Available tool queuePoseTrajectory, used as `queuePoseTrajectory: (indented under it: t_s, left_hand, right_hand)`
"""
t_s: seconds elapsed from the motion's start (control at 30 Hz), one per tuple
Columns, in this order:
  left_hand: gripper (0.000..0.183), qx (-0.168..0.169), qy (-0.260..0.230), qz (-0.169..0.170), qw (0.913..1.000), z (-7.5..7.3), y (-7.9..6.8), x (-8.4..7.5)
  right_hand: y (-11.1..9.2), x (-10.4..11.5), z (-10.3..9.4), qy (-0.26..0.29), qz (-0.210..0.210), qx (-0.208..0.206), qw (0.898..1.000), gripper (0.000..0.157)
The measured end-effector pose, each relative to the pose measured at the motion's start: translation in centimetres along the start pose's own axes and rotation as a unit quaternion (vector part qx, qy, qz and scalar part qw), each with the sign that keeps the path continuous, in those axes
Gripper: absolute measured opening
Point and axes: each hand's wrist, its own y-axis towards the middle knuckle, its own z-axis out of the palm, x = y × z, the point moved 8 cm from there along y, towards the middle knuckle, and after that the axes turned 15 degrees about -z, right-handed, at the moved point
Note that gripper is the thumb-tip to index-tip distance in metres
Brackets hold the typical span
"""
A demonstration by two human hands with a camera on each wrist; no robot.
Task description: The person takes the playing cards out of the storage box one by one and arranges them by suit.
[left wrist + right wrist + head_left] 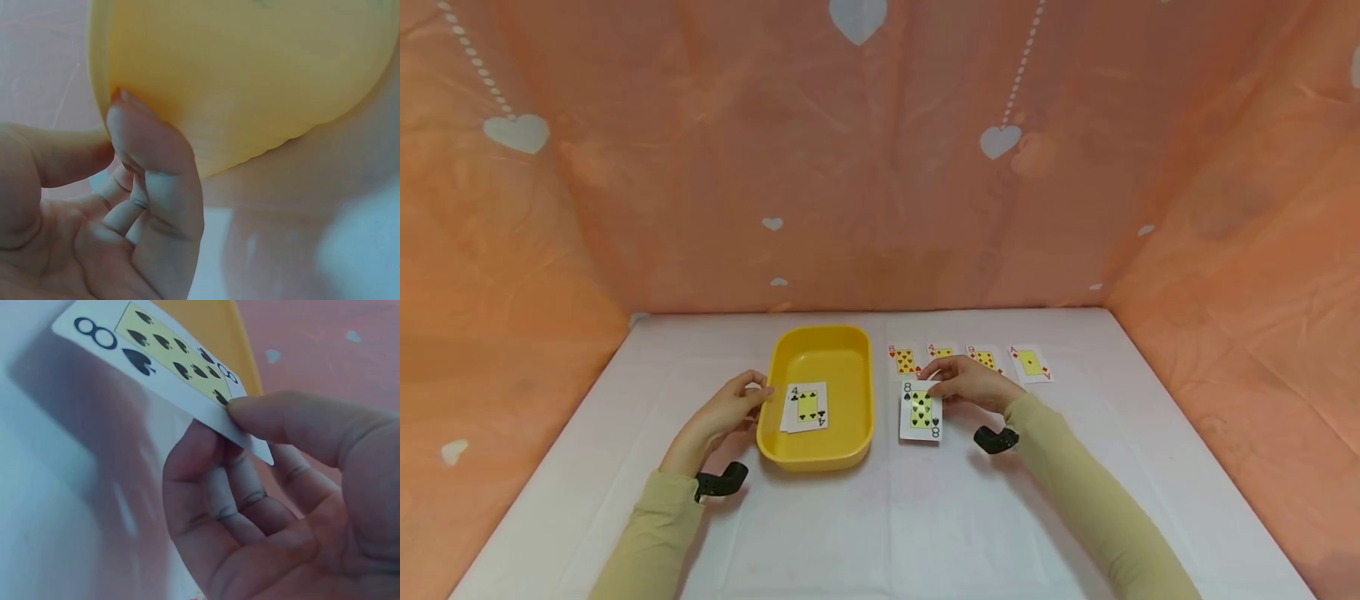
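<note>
My left hand (724, 417) pinches the left rim of a yellow plastic tray (842, 457) between thumb and index finger. In the left wrist view, those fingers (153, 144) meet at the tray's edge (100, 81). Inside the tray lies a four of clubs (815, 399), with another card's edge showing under it. Right of the tray, my right hand (972, 382) holds an eight of spades (921, 421) by one edge, face up. The right wrist view shows the thumb on the card's face (181, 359) and fingers beneath, with the card tilted above the white surface.
Behind the right hand, several red-suited cards lie face up in a row, from an eight of hearts (904, 360) to an ace of diamonds (1031, 363). A white cloth (820, 533) covers the table. Orange curtains (880, 208) with white hearts enclose the back and sides.
</note>
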Motion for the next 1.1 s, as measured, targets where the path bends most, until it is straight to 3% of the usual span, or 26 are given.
queuePoseTrajectory:
  t_s: [0.17, 0.4, 0.57, 0.87, 1.1]
  left_hand:
    - [0.025, 0.0, -0.003, -0.009, 1.0, 0.2, 0.1, 0.2]
    - [0.025, 0.004, -0.008, 0.0, 1.0, 0.3, -0.1, 0.2]
    - [0.025, 0.009, -0.012, 0.008, 0.9999, 0.4, -0.2, 0.0]
    - [0.024, 0.008, -0.012, 0.004, 0.9999, 0.5, -0.1, 0.3]
    - [0.022, 0.013, -0.015, 0.006, 0.9998, 0.8, 0.0, 0.1]
  right_hand:
    - [0.1, -0.8, 0.7, -0.021, -0.001, 0.008, 1.0, 0.03]
    - [0.7, -1.3, 0.5, -0.099, -0.001, -0.036, 0.994, 0.02]
    - [0.9, -1.4, 0.6, -0.122, -0.002, -0.06, 0.991, 0.018]
    - [1.1, -1.2, 0.3, -0.209, 0.006, -0.105, 0.972, 0.018]
    - [0.8, -1.1, -0.1, -0.219, 0.022, -0.109, 0.969, 0.024]
